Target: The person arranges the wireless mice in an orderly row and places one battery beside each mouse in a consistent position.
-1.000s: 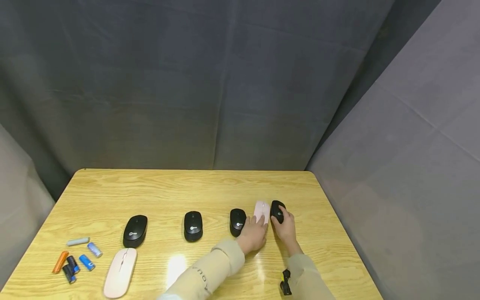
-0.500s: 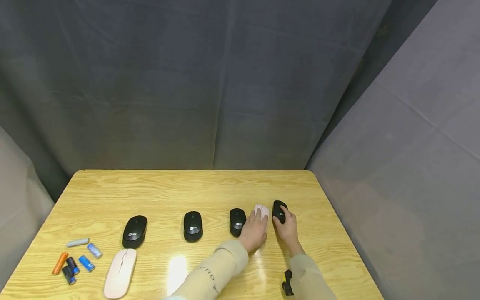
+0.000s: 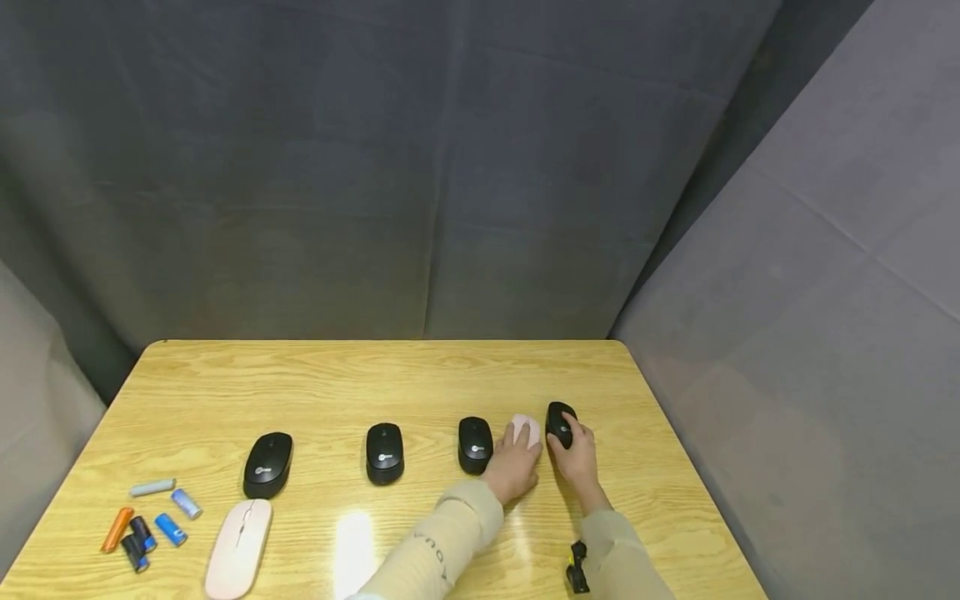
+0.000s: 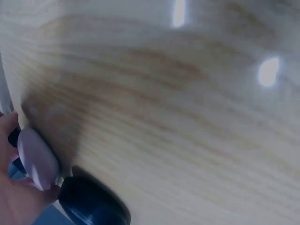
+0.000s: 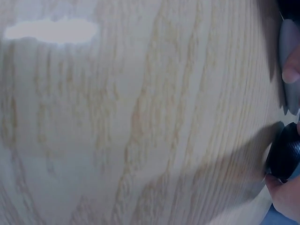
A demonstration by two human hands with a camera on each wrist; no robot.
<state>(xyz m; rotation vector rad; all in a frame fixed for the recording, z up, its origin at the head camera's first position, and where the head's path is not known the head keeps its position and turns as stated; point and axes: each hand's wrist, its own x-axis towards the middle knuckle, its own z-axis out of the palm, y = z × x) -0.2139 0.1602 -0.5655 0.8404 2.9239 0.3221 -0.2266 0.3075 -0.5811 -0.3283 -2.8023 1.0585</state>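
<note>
My left hand [image 3: 512, 469] grips a small pink computer mouse [image 3: 527, 420], fingers over its top and sides. In the left wrist view, thumb and fingers lie on opposite sides of that pink mouse. Just right of it, my right hand [image 3: 576, 460] holds a black computer mouse [image 3: 557, 417] by its sides; fingers and palm cover its near part. A small gap separates these two mice. Close to the left of my left hand stands another black mouse [image 3: 475, 442], untouched.
Further left sit a black mouse [image 3: 385, 452], another black mouse [image 3: 267, 463] and a larger pink mouse [image 3: 238, 546]. Several loose batteries [image 3: 171, 529] lie at the table's left. A small black-and-yellow item [image 3: 577, 568] lies beside the right sleeve. Grey curtains border the wooden table [image 3: 337, 375].
The small pink mouse has come nearer to me and slightly right under my left hand. My right hand has shifted its black mouse a little to the right, widening the gap.
</note>
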